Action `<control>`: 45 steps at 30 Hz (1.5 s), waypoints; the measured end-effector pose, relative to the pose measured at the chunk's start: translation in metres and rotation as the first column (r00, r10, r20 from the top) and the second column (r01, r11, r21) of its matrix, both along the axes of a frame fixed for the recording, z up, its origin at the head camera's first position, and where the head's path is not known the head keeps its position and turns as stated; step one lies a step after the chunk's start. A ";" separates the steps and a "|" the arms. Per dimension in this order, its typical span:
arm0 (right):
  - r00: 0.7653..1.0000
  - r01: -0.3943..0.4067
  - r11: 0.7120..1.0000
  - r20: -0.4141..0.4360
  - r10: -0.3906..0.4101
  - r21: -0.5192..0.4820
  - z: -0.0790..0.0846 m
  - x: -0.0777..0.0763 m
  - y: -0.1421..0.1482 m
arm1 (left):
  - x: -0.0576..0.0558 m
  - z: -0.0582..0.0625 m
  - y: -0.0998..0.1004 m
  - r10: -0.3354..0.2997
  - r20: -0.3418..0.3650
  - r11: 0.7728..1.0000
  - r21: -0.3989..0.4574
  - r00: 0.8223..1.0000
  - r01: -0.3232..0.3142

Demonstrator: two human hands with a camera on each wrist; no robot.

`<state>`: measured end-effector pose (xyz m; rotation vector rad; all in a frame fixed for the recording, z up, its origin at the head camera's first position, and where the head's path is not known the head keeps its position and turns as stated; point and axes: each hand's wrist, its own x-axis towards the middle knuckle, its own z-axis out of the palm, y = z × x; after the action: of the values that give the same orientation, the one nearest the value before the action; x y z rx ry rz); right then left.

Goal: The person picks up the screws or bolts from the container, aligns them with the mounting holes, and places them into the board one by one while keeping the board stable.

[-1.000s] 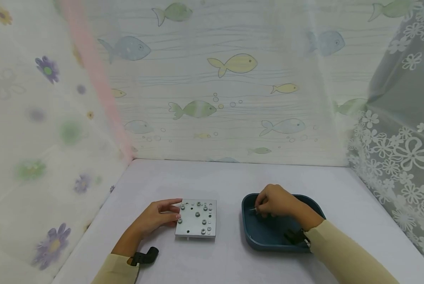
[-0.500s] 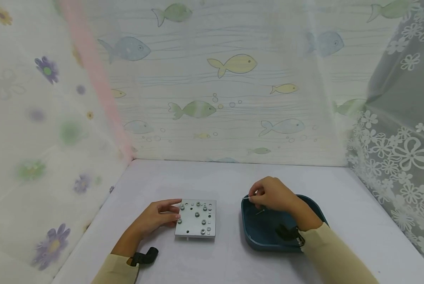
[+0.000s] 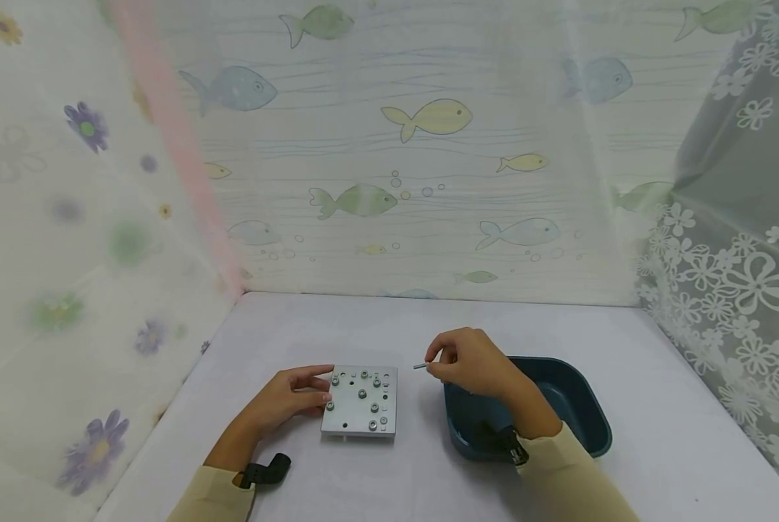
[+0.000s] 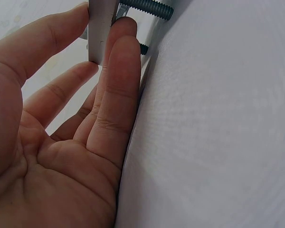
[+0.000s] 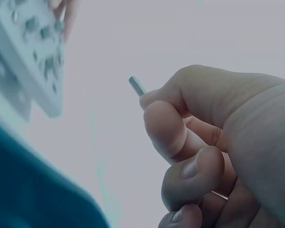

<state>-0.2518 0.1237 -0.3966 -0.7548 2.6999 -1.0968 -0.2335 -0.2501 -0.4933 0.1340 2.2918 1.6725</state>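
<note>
A square silver metal plate (image 3: pixel 360 406), with several socket-head screws in its holes, stands raised off the white table. My left hand (image 3: pixel 291 399) grips its left edge. In the left wrist view, fingertips (image 4: pixel 123 57) reach under the plate (image 4: pixel 100 28), close to a dark threaded screw shank (image 4: pixel 152 7) sticking out below. My right hand (image 3: pixel 471 362) pinches a small screw (image 5: pixel 137 85) between thumb and forefinger; its threaded end points out towards the plate, and the fingers hide the rest. The other right fingers curl into the palm.
A dark blue rounded tray (image 3: pixel 582 406) stands to the right of the plate, partly under my right forearm. White cloth covers the table (image 3: pixel 337 326). A fish-print curtain (image 3: pixel 429 217) hangs behind it, with a grey lace curtain (image 3: pixel 748 239) on the right.
My right hand has risen out of the tray and moved left past its rim, carrying the screw towards the plate. My left hand and the plate have stayed put.
</note>
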 end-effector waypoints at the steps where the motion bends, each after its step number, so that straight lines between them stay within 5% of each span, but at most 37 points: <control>1: 1.000 -0.002 1.000 -0.002 0.002 -0.005 0.000 0.001 -0.004 | 0.000 0.000 0.000 0.001 0.001 1.000 -0.002 1.000 -0.001; 20: 0.988 -0.156 0.986 -0.028 0.155 -0.066 -0.021 0.025 -0.075 | -0.002 -0.002 -0.001 -0.011 -0.001 1.000 0.010 1.000 0.011; 28: 0.987 -0.159 0.986 0.021 0.161 -0.058 -0.030 0.035 -0.092 | -0.001 0.000 -0.003 -0.034 -0.003 0.999 0.031 0.999 0.034; 45: 0.990 -0.143 0.988 -0.025 0.142 -0.049 -0.048 0.045 -0.111 | -0.001 0.001 -0.002 -0.033 -0.018 0.999 0.019 0.999 0.033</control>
<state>-0.2073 0.0130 -0.4445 -0.9568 2.5967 -1.1326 -0.2343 -0.2524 -0.4926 0.1903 2.2740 1.6846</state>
